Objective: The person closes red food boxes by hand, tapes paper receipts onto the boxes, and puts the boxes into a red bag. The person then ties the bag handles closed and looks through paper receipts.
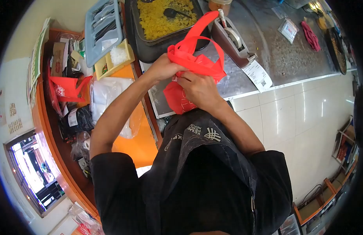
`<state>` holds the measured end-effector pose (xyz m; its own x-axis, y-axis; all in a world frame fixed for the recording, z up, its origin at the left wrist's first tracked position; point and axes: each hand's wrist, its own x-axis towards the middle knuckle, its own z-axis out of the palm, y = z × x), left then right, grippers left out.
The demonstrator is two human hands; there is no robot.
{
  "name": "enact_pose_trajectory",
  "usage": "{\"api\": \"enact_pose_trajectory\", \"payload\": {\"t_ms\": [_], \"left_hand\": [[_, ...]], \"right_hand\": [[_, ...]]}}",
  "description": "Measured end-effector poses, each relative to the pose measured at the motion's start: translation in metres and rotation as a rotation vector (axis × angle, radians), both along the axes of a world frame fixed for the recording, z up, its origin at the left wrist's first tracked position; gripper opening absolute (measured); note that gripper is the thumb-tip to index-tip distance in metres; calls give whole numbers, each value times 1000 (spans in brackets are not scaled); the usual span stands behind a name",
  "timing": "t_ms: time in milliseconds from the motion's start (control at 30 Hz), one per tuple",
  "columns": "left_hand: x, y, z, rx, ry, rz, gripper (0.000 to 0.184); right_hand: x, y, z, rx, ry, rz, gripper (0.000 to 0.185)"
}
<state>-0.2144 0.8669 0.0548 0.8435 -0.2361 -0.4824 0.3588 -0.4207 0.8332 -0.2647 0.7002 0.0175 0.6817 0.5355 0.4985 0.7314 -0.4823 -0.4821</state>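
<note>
A red carry bag (174, 98) with pale printing stands at the counter's near edge, its two loop handles sticking up and away from me. My left hand (166, 67) is closed on the bag's upper left side, the fingertips hidden behind red fabric. My right hand (201, 89) grips the bag's top edge just beside it, fingers curled in. Right behind the bag sits a tape dispenser (232, 41), with a printed paper receipt (258, 75) hanging at its front end. One bag handle reaches close to the dispenser.
At the back, a tray of yellow rice (160, 17) holds a black spoon. Left of it are a blue cutlery organizer (104, 27) and a yellow divided box (128, 56). Another red bag (68, 88) and clear plastic bags (111, 102) lie left. A pink cloth (310, 36) rests far right.
</note>
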Motion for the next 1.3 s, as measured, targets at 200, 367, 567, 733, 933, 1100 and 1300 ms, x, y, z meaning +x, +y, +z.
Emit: {"api": "enact_pose_trajectory", "payload": {"t_ms": [200,367,567,733,933,1100,1300], "left_hand": [[-33,-1,-33,-310,-26,447,25],[-55,-16,-37,-475,-226,567,29],[-63,2,-60,-510,-262,542,31],[-63,-10,-52,-421,-328,530,31],[-60,-24,-30,-396,-357,599,31],[-65,-19,-43,-351,-442,610,30],[-68,-28,-46,-311,-662,551,26]], "right_hand": [[-19,3,-13,246,58,-256,13],[-19,2,-17,317,101,-224,16],[-21,-3,-4,608,330,-292,13],[-26,-2,-10,780,691,-381,15],[-32,4,-8,888,890,-422,13],[-25,2,-3,922,935,-388,18],[-14,-10,8,512,628,-370,19]]}}
